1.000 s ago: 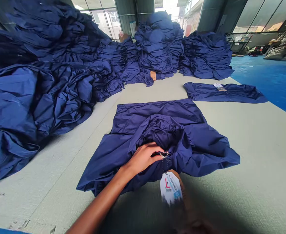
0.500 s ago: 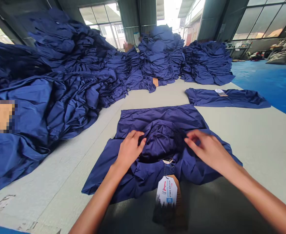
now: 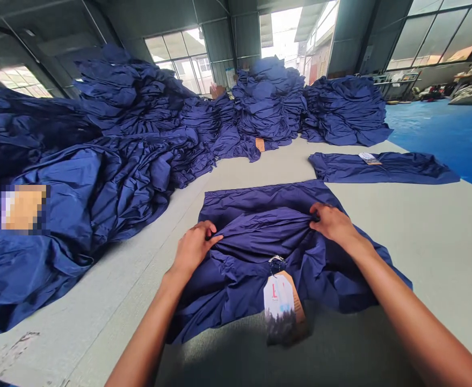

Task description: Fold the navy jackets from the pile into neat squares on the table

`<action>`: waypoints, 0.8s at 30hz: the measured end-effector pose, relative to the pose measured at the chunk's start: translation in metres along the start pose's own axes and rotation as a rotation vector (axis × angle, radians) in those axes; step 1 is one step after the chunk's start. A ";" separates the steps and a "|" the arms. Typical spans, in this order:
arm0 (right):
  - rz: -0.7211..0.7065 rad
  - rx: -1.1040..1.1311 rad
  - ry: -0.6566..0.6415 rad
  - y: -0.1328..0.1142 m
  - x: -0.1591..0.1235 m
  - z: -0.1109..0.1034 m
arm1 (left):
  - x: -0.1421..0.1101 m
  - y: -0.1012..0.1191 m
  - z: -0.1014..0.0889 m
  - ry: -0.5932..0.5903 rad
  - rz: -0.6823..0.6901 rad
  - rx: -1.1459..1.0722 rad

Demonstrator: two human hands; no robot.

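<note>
At ten o'clock, a heaped mass of crumpled navy-blue cloth (image 3: 133, 185) lies on the broad pale-grey tabletop (image 3: 433, 231). At nine o'clock, the bare left hand (image 3: 191, 244) has thumb and forefinger pinched on a gathered edge of the wide, thin navy fabric garment (image 3: 268, 226). This garment lies on the tabletop at the dial's centre, its edge drawn taut between the hands. At six o'clock hangs a white-and-brown card swing tag (image 3: 279, 298). At two o'clock, the bare right hand (image 3: 331, 223) has its fingertips clamped on the other end. Farther out lies a flat-folded navy garment (image 3: 400, 169). The step appears to be spreading the gathered edge; it calls for an even, level pull.
</note>
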State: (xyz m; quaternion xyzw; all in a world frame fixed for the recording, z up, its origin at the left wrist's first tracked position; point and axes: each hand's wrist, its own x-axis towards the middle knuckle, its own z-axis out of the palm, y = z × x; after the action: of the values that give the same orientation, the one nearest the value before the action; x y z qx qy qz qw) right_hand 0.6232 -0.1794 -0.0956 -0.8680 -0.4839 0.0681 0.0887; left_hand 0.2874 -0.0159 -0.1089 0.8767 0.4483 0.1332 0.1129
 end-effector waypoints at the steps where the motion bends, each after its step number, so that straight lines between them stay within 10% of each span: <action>1: -0.039 -0.019 0.033 0.000 0.000 0.002 | 0.000 0.005 0.003 -0.015 -0.002 0.023; 7: -0.192 -0.007 0.068 0.003 0.005 0.019 | 0.007 0.010 0.014 -0.168 0.041 -0.093; 12: -0.224 0.256 0.099 0.023 0.017 0.009 | 0.012 -0.007 -0.006 0.037 0.092 -0.220; 24: -0.274 -0.078 0.332 -0.002 -0.019 -0.018 | -0.009 0.004 -0.014 0.304 0.370 0.062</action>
State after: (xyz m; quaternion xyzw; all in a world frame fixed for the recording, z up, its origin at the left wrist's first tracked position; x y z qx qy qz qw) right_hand 0.6152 -0.1957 -0.0772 -0.7961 -0.5784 -0.1073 0.1421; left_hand 0.2811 -0.0245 -0.0960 0.9168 0.2958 0.2680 -0.0090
